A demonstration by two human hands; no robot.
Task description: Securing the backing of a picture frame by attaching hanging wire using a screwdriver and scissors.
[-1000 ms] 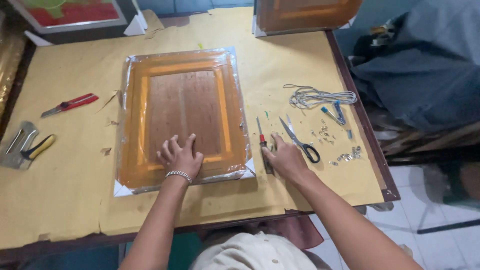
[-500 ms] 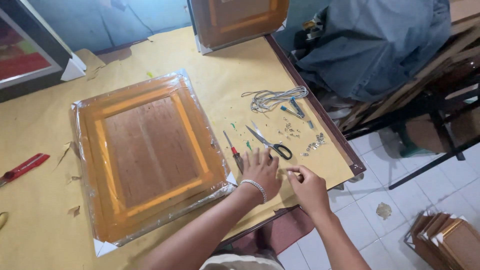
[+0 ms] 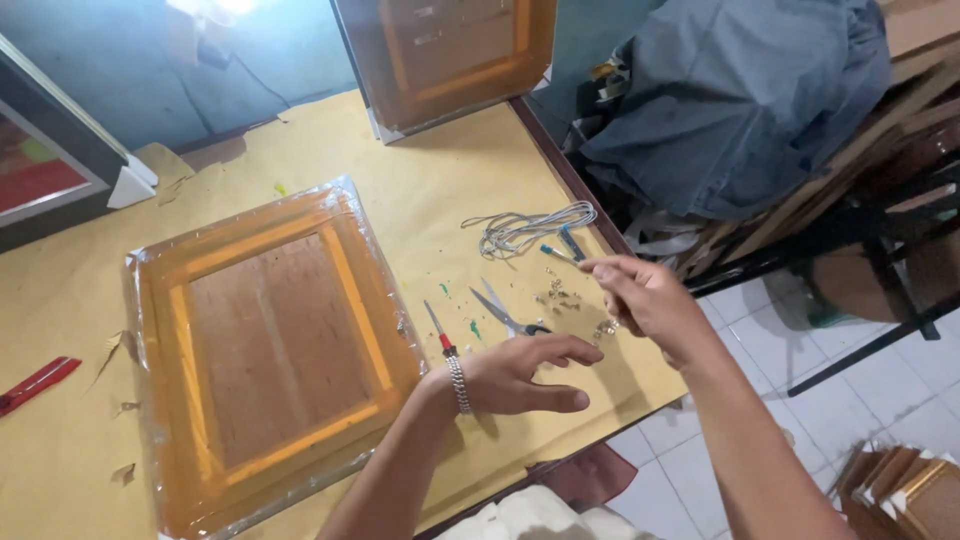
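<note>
My left hand (image 3: 525, 376), with a beaded bracelet on the wrist, hovers open and palm down over the brown paper by the table's front edge, just below the scissors (image 3: 505, 314) and a red-handled screwdriver (image 3: 439, 335). My right hand (image 3: 640, 296) is raised above the table's right edge with thumb and fingers pinched together; anything between them is too small to see. Small metal pieces (image 3: 556, 296) lie scattered beneath it. A plastic-wrapped orange wooden frame (image 3: 270, 350) lies flat to the left of both hands.
A coil of grey cord (image 3: 525, 226) and blue-tipped bits (image 3: 562, 246) lie further back. A red cutter (image 3: 36, 381) sits at far left. Another wrapped frame (image 3: 450, 50) leans at the back. Blue-grey cloth (image 3: 740, 90) is heaped on the right, and stacked frames (image 3: 900, 490) stand on the tiled floor.
My left hand left the wrapped frame, moved right near the scissors, then lifted off the paper. My right hand rose from the small metal pieces with fingers pinched. The view swung right.
</note>
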